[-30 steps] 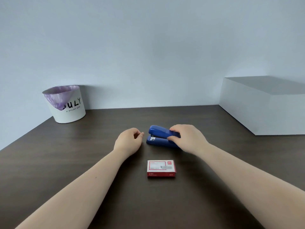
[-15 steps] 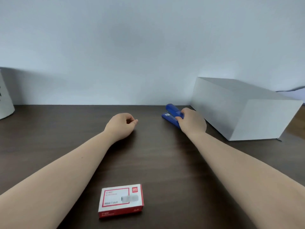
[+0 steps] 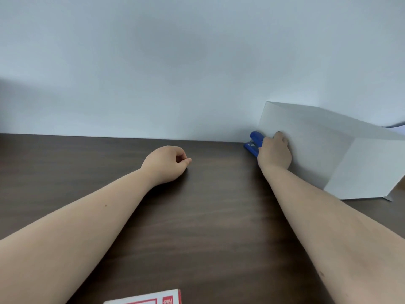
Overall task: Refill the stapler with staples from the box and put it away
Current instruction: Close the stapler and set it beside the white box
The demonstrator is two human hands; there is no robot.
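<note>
A: Where is the stapler (image 3: pixel 254 143) now?

B: At the far right of the worktop (image 3: pixel 208 216), against the white box (image 3: pixel 328 150). The right hand (image 3: pixel 275 153) is closed around its back end.

A: And the left hand (image 3: pixel 167 164)?

B: It rests on the dark wood as a loose fist and holds nothing.

A: What may go wrong?

B: The blue plastic body is smooth. Pushed too hard, it could shift the light cardboard box. The staple box (image 3: pixel 153 299) lies at the near edge.

The dark wood-grain table (image 3: pixel 197 216) carries a blue stapler (image 3: pixel 254 144) beside a white box (image 3: pixel 328 150), and a red-and-white staple box (image 3: pixel 153 299) at its near edge.
</note>
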